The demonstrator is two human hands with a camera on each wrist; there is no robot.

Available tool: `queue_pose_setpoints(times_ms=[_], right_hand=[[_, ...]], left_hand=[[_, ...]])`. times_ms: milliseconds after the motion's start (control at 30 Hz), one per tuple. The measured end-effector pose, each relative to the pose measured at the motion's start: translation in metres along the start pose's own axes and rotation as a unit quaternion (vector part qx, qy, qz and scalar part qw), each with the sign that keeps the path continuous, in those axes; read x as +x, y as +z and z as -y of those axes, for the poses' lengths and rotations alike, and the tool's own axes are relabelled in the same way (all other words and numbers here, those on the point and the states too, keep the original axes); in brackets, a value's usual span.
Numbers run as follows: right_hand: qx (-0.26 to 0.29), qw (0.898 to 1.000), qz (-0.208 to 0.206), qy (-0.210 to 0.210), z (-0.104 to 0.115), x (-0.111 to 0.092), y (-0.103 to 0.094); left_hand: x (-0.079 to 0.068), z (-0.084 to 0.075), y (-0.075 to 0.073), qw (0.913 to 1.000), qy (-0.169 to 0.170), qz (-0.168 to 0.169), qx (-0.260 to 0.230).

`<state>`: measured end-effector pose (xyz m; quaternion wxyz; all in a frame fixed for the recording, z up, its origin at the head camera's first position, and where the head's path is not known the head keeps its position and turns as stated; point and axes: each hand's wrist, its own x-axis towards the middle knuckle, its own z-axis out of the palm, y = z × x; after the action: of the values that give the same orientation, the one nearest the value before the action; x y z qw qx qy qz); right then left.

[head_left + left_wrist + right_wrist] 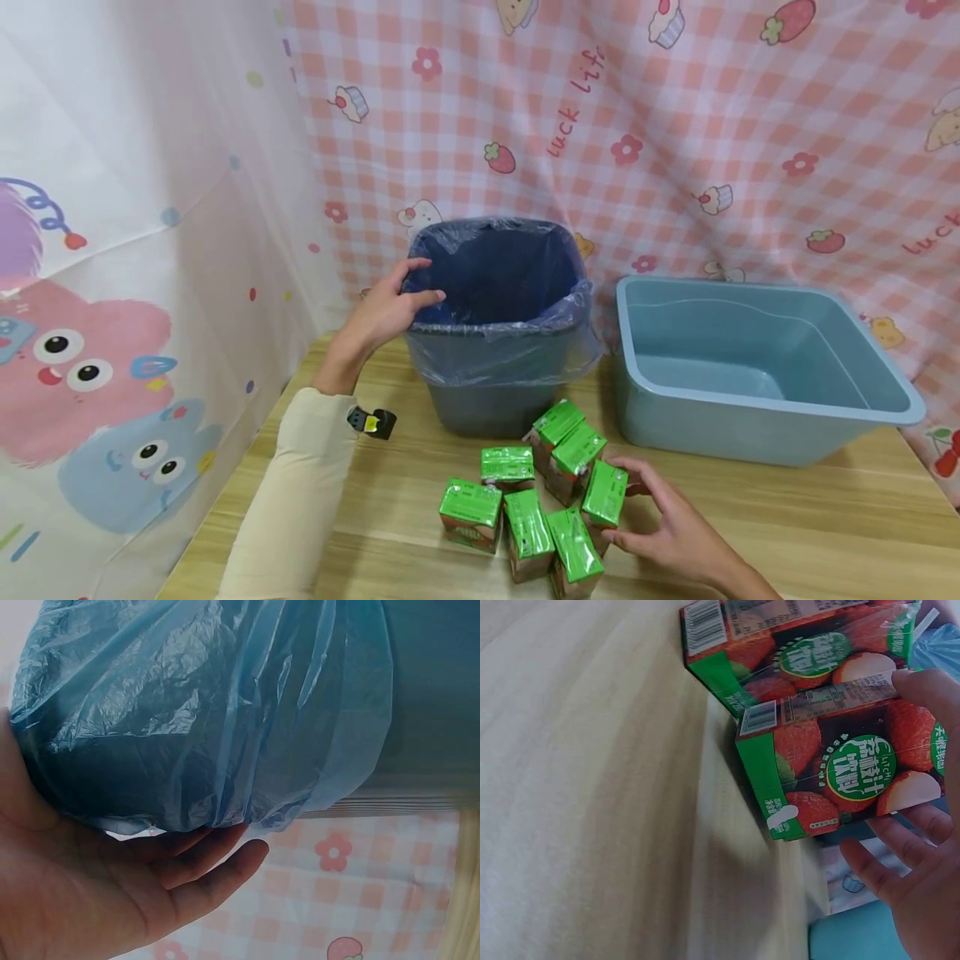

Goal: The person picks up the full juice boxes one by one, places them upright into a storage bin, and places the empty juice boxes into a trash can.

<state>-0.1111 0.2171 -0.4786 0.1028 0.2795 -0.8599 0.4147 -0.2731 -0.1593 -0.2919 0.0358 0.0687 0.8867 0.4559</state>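
Observation:
A grey trash can (480,408) with a thin blue bag (510,354) folded over its rim stands on the table. My left hand (382,312) holds its left rim; in the left wrist view, fingers (217,881) lie along the outside of the bag-covered wall. Several lychee juice boxes with green ends stand clustered before the can. My right hand (675,529) grips the rightmost juice box (604,493), thumb on the near side and fingers on the far side. In the right wrist view this box (840,761) stands beside another juice box (802,649).
To the right of the trash can is a blue plastic tub (750,425) with nothing seen inside. The wooden table (405,467) meets a pink checked curtain (465,108) behind and a white patterned curtain (150,208) at left.

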Motion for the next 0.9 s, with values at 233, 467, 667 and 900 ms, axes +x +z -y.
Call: queue_pose_setpoints(times_ms=[233, 467, 667, 900], right_hand=[[0.014, 0.999, -0.01, -0.032, 0.001, 0.005, -0.008], [0.016, 0.999, -0.011, -0.028, 0.008, 0.009, -0.019], [0.004, 0.999, -0.018, -0.045, 0.016, 0.018, -0.032], [0.001, 0.997, -0.027, -0.068, 0.025, 0.029, -0.045]], left_hand=[[-0.001, -0.001, -0.001, 1.0, 0.0, 0.003, -0.001], [-0.001, -0.001, -0.001, 1.0, 0.003, 0.007, -0.002], [-0.002, 0.0, -0.001, 1.0, 0.005, 0.004, -0.002], [-0.001, 0.0, -0.001, 1.0, -0.001, 0.005, -0.003]])
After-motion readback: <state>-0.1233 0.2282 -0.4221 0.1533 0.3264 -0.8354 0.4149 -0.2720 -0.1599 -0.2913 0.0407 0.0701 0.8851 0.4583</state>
